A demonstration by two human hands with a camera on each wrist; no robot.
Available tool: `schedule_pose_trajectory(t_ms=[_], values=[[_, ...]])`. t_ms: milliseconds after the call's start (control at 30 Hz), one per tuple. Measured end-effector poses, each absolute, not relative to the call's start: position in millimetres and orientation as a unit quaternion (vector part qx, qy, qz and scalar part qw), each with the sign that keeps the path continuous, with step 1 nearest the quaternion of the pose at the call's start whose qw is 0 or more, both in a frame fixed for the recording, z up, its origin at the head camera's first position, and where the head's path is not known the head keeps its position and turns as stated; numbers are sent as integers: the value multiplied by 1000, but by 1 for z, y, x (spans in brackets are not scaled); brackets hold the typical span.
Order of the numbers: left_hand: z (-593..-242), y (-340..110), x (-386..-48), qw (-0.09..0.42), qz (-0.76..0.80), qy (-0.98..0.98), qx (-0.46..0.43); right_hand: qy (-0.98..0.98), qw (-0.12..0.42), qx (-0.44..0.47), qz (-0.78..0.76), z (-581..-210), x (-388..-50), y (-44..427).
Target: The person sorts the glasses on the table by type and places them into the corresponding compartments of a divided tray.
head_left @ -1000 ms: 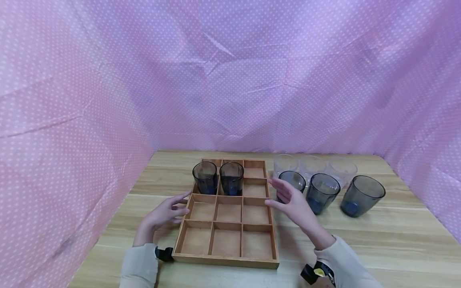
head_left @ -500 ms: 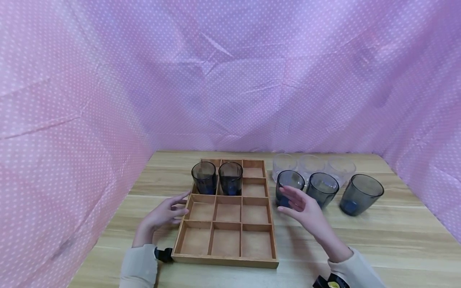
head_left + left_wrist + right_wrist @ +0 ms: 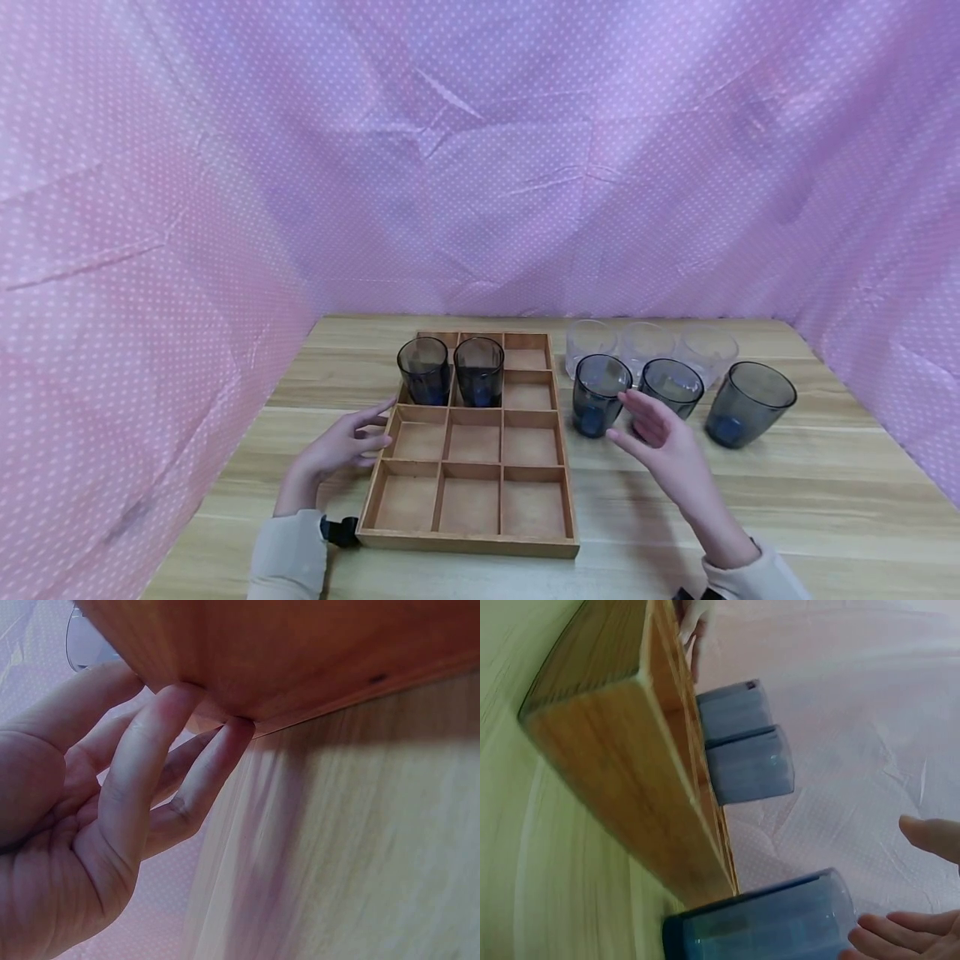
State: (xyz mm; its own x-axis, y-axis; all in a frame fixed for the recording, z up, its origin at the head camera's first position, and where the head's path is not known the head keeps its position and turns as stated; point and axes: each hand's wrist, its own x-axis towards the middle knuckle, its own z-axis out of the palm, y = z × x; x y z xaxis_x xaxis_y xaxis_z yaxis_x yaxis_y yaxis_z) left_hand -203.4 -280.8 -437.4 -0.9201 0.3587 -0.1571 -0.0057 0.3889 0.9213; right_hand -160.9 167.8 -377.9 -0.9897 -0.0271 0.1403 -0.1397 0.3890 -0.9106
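My left hand touches the left side of a divided wooden tray; in the left wrist view the fingertips press against its wall. Two dark tinted glasses stand side by side in the tray's second row from the back, left and middle. To the right of the tray, my right hand is spread with nothing in it, in front of the middle loose dark glass and partly covering it. Another dark glass stands just left of the fingers, also seen in the right wrist view.
A third loose dark glass is at the right. Behind the dark row stand three clear glasses, faint against the wooden table. Pink dotted cloth hangs at the back and sides.
The right hand has moved rightward from the tray's right edge, past the leftmost loose dark glass, to the front of the middle one. The left hand and tray stay put.
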Motion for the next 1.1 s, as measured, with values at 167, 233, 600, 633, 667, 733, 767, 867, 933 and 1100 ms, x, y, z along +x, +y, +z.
schedule_pose_trajectory(t_ms=[167, 233, 600, 633, 667, 733, 767, 867, 933, 1100], values=[[-438, -281, -203, 170, 544, 815, 107, -831, 65, 10, 552, -381, -164, 167], [-437, -281, -204, 171, 545, 814, 106, -831, 65, -3, 553, -382, -166, 167], [-437, -281, -203, 171, 542, 816, 107, -841, 63, -31, 537, -387, -183, 161], [-437, -281, -203, 171, 542, 816, 107, -842, 62, -33, 535, -387, -185, 161], [-437, -281, -203, 171, 542, 816, 106, -842, 61, -34, 535, -387, -186, 161], [-437, -280, -203, 172, 542, 816, 105, -846, 59, -36, 529, -387, -188, 160], [-437, -280, -203, 172, 542, 816, 105, -846, 58, -37, 528, -387, -190, 159], [-436, -280, -203, 171, 544, 816, 101, -852, 62, -38, 518, -387, -193, 158], [-436, -280, -202, 171, 544, 815, 101, -862, 68, -39, 500, -388, -196, 157], [-436, -280, -203, 172, 544, 815, 104, -888, 80, -44, 452, -389, -202, 154]])
